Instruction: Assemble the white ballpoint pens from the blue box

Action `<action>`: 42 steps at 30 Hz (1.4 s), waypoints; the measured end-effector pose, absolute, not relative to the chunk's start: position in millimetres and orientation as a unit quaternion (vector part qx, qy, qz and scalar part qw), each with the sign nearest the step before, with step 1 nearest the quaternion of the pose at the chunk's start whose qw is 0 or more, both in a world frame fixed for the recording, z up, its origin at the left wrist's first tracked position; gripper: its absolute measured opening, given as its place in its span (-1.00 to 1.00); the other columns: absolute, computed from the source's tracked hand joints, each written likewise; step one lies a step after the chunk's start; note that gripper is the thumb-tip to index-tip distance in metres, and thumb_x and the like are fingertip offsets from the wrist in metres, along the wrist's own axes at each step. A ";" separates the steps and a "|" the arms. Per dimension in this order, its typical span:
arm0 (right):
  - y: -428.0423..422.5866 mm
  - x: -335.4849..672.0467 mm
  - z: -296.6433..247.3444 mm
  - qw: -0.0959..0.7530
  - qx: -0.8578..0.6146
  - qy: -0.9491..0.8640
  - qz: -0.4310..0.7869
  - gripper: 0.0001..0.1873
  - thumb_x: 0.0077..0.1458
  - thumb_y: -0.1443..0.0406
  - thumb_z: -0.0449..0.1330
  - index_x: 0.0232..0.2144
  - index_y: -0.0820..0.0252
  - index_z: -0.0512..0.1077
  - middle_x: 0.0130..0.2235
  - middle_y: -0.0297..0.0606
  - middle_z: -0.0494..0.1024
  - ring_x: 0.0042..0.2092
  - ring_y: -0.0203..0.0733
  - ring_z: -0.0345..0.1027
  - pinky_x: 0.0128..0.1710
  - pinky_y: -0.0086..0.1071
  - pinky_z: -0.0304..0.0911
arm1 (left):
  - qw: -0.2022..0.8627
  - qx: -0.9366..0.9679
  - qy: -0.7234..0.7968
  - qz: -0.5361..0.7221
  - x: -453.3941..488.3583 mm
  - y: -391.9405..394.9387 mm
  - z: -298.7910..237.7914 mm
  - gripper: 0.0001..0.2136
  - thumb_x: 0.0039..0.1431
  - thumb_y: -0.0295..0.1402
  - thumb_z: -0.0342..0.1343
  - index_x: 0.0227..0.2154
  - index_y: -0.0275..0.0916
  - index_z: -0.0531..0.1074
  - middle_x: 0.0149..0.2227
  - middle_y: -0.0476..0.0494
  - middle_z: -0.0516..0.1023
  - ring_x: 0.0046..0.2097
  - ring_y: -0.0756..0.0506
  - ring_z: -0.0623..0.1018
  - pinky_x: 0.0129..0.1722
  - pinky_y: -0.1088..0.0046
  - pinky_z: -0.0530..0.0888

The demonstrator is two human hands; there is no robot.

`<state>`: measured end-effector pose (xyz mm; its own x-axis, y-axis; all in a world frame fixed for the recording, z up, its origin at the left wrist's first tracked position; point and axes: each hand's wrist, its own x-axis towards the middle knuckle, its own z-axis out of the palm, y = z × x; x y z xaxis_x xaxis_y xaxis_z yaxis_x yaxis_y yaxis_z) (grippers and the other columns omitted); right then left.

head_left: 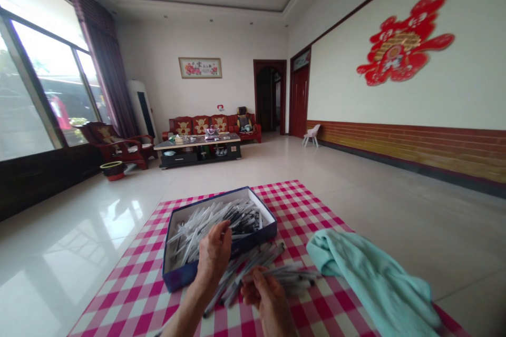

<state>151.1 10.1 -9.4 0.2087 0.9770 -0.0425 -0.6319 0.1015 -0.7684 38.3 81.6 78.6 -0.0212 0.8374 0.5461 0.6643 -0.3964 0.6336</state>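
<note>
A shallow blue box point(255, 241) with a white inside holds a heap of clear-barrelled pens point(205, 224), several with black caps. My left hand point(214, 250) hangs over the near wall of the box, its fingers curled in near the pens; what they hold, if anything, is hidden. More pens point(263, 255) lie in a loose pile on the checked cloth, just in front of the box. At this pile my right hand point(266, 295) is closed, thumb against fingers, on a pen point(253, 276). Motion blurs the fingertips a little.
A pink-and-white checked cloth point(136, 274) covers the table under the box. To the right lies a crumpled mint-green towel point(367, 274). Beyond the table are a low coffee table point(185, 158), a wooden sofa point(190, 125) and a small chair point(312, 134).
</note>
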 end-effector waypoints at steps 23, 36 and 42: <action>5.9 157.4 -8.5 0.678 -0.387 -0.277 0.560 -0.63 -0.03 0.00 0.24 -0.43 0.21 0.46 -0.54 -0.29 0.54 -0.47 -0.17 0.40 -0.45 -0.34 0.28 | 0.184 0.775 0.482 0.365 10.4 17.6 39.4 -0.78 0.12 -0.30 0.02 -0.55 -0.19 0.50 -0.60 0.02 0.48 -0.53 0.02 0.46 -0.54 0.63 0.34; 8.1 153.3 -7.7 0.718 -0.342 -0.177 0.579 -0.52 -0.22 -0.05 0.34 -0.37 0.18 0.41 -0.47 -0.32 0.56 -0.48 -0.22 0.42 -0.55 -0.40 0.29 | 0.132 0.605 0.649 0.441 -65.1 69.3 69.7 -0.70 0.01 -0.08 0.10 -0.34 -0.17 0.56 -0.48 -0.03 0.62 -0.36 -0.14 0.60 -0.41 0.49 0.45; 8.1 151.0 -15.4 0.673 -0.372 -0.286 0.571 -0.57 -0.08 -0.07 0.24 -0.40 0.17 0.41 -0.47 -0.28 0.57 -0.51 -0.22 0.41 -0.54 -0.41 0.22 | 0.018 0.635 0.686 0.354 -27.8 97.0 85.6 -0.72 0.11 -0.16 0.01 -0.35 -0.13 0.59 -0.36 -0.13 0.64 -0.31 -0.21 0.59 -0.36 0.39 0.39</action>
<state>151.0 8.1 -15.4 0.1832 0.9823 -0.0397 -0.5557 0.0702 -0.8284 -27.8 97.0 85.6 -0.1933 0.8840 0.4256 0.8592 -0.0569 0.5085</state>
